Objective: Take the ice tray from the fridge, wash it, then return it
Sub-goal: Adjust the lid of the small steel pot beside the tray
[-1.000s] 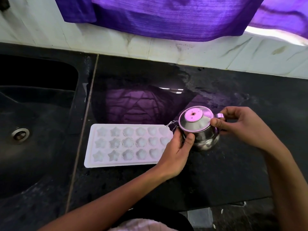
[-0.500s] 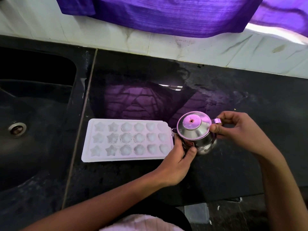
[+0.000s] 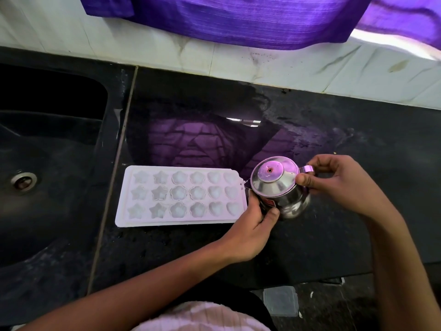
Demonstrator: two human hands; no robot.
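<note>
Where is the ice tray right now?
In the head view the ice tray lies flat on the black counter, just right of the sink, with the steel kettle at its right end.

**Purple over black**

The ice tray (image 3: 180, 195) is white, tinted lilac, moulded with stars, flowers and hearts. The steel pot (image 3: 280, 187) shines silver with a red label. Black speckled counter (image 3: 334, 235) mirrors the purple curtain (image 3: 238, 17); tiles (image 3: 262, 65) are white, marbled.
</note>
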